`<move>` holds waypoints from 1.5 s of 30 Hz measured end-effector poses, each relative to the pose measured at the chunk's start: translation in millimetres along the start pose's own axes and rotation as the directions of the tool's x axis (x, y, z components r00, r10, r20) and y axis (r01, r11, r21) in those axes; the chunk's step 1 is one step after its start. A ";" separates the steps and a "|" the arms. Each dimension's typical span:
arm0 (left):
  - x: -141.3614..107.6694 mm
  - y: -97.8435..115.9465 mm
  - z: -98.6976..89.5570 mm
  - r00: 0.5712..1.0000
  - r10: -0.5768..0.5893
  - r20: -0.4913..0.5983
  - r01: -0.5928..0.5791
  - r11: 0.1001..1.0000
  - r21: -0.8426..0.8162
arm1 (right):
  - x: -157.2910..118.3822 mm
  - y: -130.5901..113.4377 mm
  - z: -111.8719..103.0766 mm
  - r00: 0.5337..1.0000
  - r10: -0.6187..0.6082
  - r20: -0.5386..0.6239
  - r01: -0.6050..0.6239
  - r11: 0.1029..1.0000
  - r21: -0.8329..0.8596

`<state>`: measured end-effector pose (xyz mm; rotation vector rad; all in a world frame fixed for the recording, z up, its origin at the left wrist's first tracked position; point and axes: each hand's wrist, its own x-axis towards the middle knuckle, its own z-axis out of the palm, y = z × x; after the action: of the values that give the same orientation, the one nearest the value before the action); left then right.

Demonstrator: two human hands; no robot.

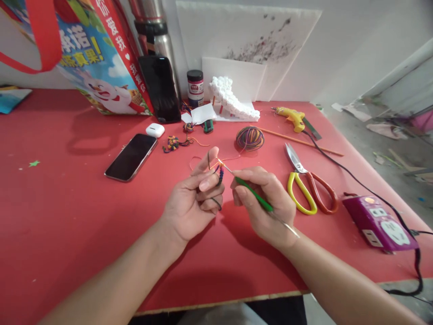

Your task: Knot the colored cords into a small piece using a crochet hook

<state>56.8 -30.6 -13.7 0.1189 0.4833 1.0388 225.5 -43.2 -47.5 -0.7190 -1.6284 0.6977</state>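
My left hand (194,198) pinches a small strip of multicoloured crochet work (221,174), dark with an orange top edge. Yarn runs over its raised index finger, and a dark strand loops round the lower fingers. In my right hand (265,198) is a crochet hook (254,194) with a green grip, held like a pen. The hook's metal tip meets the top of the crochet work; its silver rear end sticks out towards the wrist. Behind the hands lies a ball of multicoloured yarn (250,138), with a thin strand trailing from it towards the left hand.
On the red table (67,216), scissors (301,180) and a purple power socket (380,221) lie to the right. A yellow glue gun (289,117) and a stick (301,142) sit behind. To the left are a phone (131,157), an earphone case (155,130) and a small crocheted piece (172,143).
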 end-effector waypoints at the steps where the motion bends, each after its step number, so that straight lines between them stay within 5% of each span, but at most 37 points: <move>1: -0.4 1.3 0.3 1.000 -0.002 0.001 0.002 1.000 -0.004 | 1.8 -0.9 -0.8 1.000 0.028 -0.001 -0.027 0.998 0.052; 7: -0.5 2.3 -0.7 0.999 -0.047 0.014 0.047 0.999 0.025 | 9.8 -6.6 -3.2 0.977 0.214 -0.011 -0.203 0.942 0.268; 17: 1.8 3.2 -2.0 0.999 -0.047 0.020 0.045 0.997 0.067 | 10.0 -8.7 -6.7 0.954 0.298 -0.028 -0.265 0.885 0.382; 45: 0.2 12.3 -4.7 0.999 -0.008 0.042 0.005 0.997 0.077 | 12.1 -5.1 -13.5 0.969 0.244 -0.035 -0.217 0.912 0.348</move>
<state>45.1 -24.8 -14.1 0.2076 0.4849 1.0093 236.7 -36.4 -33.9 -0.6787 -1.3155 1.0814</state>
